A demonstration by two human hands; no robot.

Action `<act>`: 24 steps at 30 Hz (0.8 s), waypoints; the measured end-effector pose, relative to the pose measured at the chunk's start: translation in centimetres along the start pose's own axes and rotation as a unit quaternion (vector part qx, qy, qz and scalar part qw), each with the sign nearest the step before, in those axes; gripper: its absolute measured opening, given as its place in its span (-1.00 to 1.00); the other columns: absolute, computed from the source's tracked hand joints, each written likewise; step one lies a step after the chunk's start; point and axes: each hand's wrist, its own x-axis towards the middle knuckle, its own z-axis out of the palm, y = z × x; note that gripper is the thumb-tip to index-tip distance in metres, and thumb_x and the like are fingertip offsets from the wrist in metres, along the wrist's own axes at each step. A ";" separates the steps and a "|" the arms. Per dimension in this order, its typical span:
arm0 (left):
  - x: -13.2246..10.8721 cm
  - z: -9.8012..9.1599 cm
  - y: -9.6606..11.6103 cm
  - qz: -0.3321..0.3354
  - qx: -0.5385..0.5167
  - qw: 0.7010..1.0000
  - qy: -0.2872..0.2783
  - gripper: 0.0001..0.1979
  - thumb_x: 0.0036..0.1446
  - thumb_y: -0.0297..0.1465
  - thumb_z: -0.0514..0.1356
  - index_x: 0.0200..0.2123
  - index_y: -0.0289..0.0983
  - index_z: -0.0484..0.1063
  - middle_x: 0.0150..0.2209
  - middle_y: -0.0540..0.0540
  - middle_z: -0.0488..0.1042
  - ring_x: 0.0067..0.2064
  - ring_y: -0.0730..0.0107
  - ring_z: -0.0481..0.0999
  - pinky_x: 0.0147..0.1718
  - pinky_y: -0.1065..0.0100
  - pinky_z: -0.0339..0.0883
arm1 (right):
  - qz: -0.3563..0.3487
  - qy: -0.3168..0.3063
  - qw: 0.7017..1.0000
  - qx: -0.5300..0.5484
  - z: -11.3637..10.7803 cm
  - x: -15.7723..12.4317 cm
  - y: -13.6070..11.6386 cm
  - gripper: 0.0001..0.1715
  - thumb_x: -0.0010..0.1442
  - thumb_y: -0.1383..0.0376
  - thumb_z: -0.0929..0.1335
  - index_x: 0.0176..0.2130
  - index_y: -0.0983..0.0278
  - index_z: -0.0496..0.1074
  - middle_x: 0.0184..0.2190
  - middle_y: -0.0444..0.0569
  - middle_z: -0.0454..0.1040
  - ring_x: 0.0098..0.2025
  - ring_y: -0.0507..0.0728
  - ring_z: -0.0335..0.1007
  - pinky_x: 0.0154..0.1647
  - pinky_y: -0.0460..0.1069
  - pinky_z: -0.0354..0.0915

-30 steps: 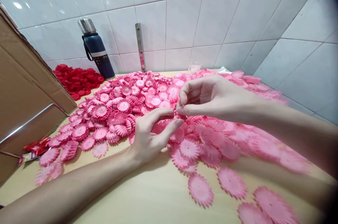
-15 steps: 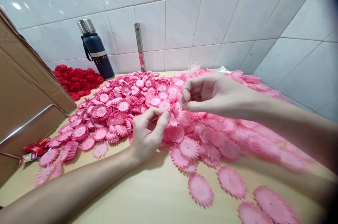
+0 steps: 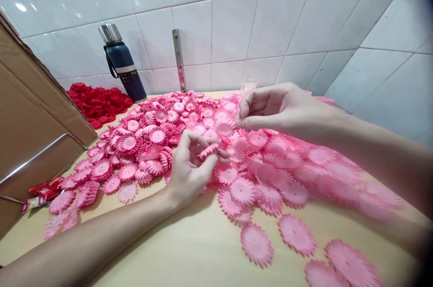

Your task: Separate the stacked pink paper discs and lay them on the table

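Between the thumb and fingers of my left hand [image 3: 191, 167] is a small pink petal disc [image 3: 209, 151] with a curled, fringed edge, seen nearly edge-on. My right hand [image 3: 270, 109] is raised a little higher to the right, thumb and forefinger pinched together. A flat pink petal disc [image 3: 225, 125] shows just left of its fingertips; whether they grip it or it lies on the pile behind, I cannot tell. Under and behind both hands spreads a large heap of pink petal discs [image 3: 157, 136], curled on the left, flatter on the right.
A dark blue flask [image 3: 126, 68] stands against the tiled wall beside a heap of red petal pieces [image 3: 98, 102]. Cardboard [image 3: 40, 97] rises at the left, with red wrappers [image 3: 47, 190] near its foot. Several loose discs [image 3: 257, 243] lie on the table [image 3: 189, 251] at the front right.
My left fingers have opened somewhat, and the curled disc between them now shows. My right hand has moved slightly up and to the right, away from the left.
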 end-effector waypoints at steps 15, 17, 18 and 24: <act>0.5 -0.2 0.8 0.049 0.187 0.981 -0.003 -0.88 0.19 -0.33 0.23 -0.30 -0.26 0.41 -0.38 0.02 0.39 -0.43 0.53 0.32 -0.41 0.44 0.26 | -0.067 -0.116 0.991 -0.019 0.5 -0.3 -0.3 -0.92 0.12 0.41 0.41 -0.36 0.27 0.41 -0.41 -0.12 0.49 -0.37 0.02 0.44 -0.39 -0.09 0.39; 0.5 -0.1 0.7 0.074 0.194 0.978 -0.008 -0.87 0.21 -0.35 0.22 -0.37 -0.26 0.37 -0.41 0.03 0.36 -0.43 0.53 0.31 -0.42 0.44 0.24 | -0.071 -0.130 0.989 -0.021 0.5 -0.3 -0.2 -0.91 0.12 0.36 0.42 -0.31 0.25 0.42 -0.35 -0.11 0.51 -0.31 0.05 0.47 -0.35 -0.07 0.41; 0.5 -0.1 0.6 0.076 0.199 0.977 -0.012 -0.86 0.21 -0.35 0.21 -0.38 -0.26 0.37 -0.42 0.03 0.35 -0.42 0.52 0.32 -0.41 0.44 0.24 | -0.073 -0.137 0.987 -0.030 0.5 -0.3 -0.2 -0.84 0.11 0.33 0.44 -0.26 0.24 0.42 -0.31 -0.09 0.53 -0.27 0.06 0.48 -0.33 -0.06 0.41; 0.3 -0.3 0.8 0.030 0.184 0.982 -0.026 -0.84 0.27 -0.31 0.14 -0.11 -0.21 0.35 -0.23 -0.04 0.43 -0.27 0.44 0.41 -0.30 0.40 0.31 | -0.057 -0.092 0.991 -0.084 0.9 -0.6 -0.3 -0.75 0.06 0.21 0.48 -0.26 0.22 0.43 -0.40 -0.07 0.57 -0.34 0.15 0.53 -0.39 0.01 0.41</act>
